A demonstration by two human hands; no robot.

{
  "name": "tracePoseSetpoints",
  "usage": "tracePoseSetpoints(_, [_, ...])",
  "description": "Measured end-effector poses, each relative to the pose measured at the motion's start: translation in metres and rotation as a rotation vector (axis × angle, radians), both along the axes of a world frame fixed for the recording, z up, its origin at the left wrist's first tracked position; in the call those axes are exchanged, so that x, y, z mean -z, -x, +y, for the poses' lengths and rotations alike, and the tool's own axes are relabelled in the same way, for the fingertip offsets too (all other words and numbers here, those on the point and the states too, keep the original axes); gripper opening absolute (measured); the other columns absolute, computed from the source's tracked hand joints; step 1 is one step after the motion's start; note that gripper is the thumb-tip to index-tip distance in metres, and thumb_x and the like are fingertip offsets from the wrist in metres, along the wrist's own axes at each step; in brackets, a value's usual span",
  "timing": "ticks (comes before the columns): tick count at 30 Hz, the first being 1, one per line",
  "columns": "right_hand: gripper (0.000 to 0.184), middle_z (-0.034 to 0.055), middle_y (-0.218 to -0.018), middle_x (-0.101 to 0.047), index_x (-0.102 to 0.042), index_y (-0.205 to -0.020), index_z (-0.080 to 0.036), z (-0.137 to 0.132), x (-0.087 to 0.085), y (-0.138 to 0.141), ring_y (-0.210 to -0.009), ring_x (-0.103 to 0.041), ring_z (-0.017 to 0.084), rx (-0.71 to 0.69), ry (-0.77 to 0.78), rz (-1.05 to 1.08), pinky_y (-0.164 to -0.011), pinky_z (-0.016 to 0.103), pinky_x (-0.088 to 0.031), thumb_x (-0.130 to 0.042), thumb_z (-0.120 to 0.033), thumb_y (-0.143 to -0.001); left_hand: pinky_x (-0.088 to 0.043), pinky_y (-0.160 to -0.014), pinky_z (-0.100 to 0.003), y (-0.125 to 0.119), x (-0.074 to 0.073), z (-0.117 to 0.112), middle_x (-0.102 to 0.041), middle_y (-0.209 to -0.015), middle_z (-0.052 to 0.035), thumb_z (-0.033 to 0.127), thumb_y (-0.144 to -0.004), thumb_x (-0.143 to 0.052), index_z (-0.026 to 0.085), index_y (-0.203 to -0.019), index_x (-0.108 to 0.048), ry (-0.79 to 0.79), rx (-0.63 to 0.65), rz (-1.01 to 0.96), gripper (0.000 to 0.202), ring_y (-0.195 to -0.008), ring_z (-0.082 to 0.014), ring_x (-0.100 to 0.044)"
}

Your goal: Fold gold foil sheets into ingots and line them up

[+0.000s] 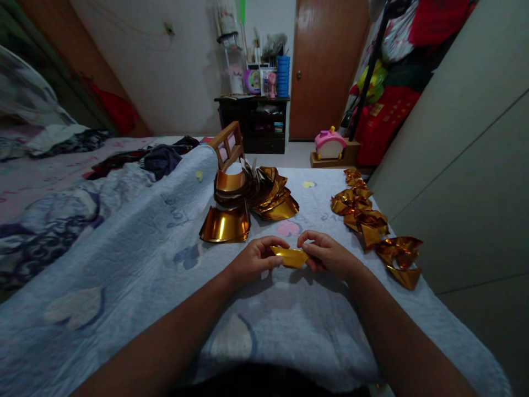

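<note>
Between my hands, a little above the bedspread, is a small folded piece of gold foil paper [292, 257], boat-like in outline. My left hand [261, 257] grips its left end between thumb and fingers. At the right end, my right hand [323, 251] pinches the foil with thumb and bent fingers. Beyond my hands lie fanned stacks of flat gold foil sheets [225, 225], shiny and curved. To the right, a row of folded gold foil pieces [363, 220] runs along the edge of the bedspread.
The pale blue bedspread [165, 286] covers the surface under my hands. A small wooden rail [228, 144] stands behind the stacks. Farther back are a dark cabinet [253, 129], a pink toy [330, 144] and a wooden door [328, 66]. A light cabinet side [467, 160] borders the right.
</note>
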State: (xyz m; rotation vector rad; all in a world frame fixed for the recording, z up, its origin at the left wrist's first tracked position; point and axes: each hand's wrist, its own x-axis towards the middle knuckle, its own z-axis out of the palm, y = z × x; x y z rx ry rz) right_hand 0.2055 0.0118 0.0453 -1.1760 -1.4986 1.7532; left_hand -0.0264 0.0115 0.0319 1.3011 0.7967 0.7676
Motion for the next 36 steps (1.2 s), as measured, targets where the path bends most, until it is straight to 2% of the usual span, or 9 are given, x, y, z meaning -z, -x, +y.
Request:
tracePoseSetpoints(4, [0.035, -0.0097, -0.046, -0.051, -0.053, -0.095, -0.022, 0.001, 0.002, -0.001, -0.037, -0.033, 0.007, -0.002, 0.027, 0.071, -0.039, 0.019, -0.020, -0.065, -0.052, -0.081, -0.046, -0.064, -0.022, 0.003, 0.002, 0.003, -0.069, -0.082, -0.0022, 0.031, -0.068, -0.086, 0.016, -0.109, -0.068, 0.115, 0.043, -0.097, 0.047, -0.065, -0.0104, -0.058])
tracePoseSetpoints(10, [0.037, -0.0082, -0.050, -0.051, -0.057, -0.091, -0.020, 0.002, 0.002, 0.000, -0.040, -0.036, 0.006, -0.010, 0.035, 0.086, -0.041, 0.019, -0.023, -0.066, -0.054, -0.081, -0.049, -0.069, -0.024, 0.006, 0.008, 0.006, -0.072, -0.086, -0.0044, 0.029, -0.067, -0.086, 0.016, -0.110, -0.069, 0.166, 0.029, -0.134, 0.048, -0.071, -0.0126, -0.064])
tracePoseSetpoints(17, [0.038, -0.0074, -0.052, -0.052, -0.060, -0.094, -0.019, 0.001, 0.001, -0.001, -0.042, -0.037, 0.007, 0.006, 0.022, 0.078, -0.042, 0.020, -0.024, -0.066, -0.055, -0.082, -0.046, -0.062, -0.022, 0.003, 0.007, 0.006, -0.072, -0.078, -0.0047, 0.035, -0.066, -0.088, 0.015, -0.106, -0.072, 0.198, -0.012, -0.134, 0.048, -0.066, -0.0125, -0.063])
tracePoseSetpoints(23, [0.039, -0.0030, -0.070, -0.062, -0.066, -0.102, -0.017, 0.001, -0.001, -0.005, -0.051, -0.046, 0.007, 0.029, 0.000, 0.144, -0.048, 0.020, -0.036, -0.076, -0.044, -0.076, -0.049, -0.067, -0.024, 0.005, 0.008, 0.010, -0.075, -0.091, -0.0069, 0.030, -0.062, -0.091, 0.014, -0.106, -0.072, 0.240, -0.053, -0.219, 0.050, -0.070, -0.0126, -0.065])
tracePoseSetpoints(28, [0.040, -0.0027, -0.075, -0.064, -0.069, -0.106, -0.019, 0.002, 0.002, -0.007, -0.055, -0.048, 0.007, 0.034, -0.034, 0.206, -0.050, 0.020, -0.040, -0.080, -0.031, -0.070, -0.050, -0.068, -0.025, 0.006, 0.010, 0.011, -0.075, -0.095, -0.0090, 0.028, -0.064, -0.091, 0.013, -0.107, -0.072, 0.240, -0.050, -0.244, 0.049, -0.073, -0.0136, -0.066])
tracePoseSetpoints(36, [0.036, -0.0035, -0.073, -0.062, -0.066, -0.099, -0.018, 0.005, 0.010, -0.009, -0.053, -0.049, 0.006, -0.013, -0.001, 0.340, -0.048, 0.018, -0.039, -0.084, -0.034, -0.072, -0.049, -0.067, -0.024, 0.006, 0.012, 0.011, -0.076, -0.092, -0.0086, 0.029, -0.062, -0.093, 0.013, -0.101, -0.073, 0.254, -0.026, -0.268, 0.047, -0.073, -0.0144, -0.067])
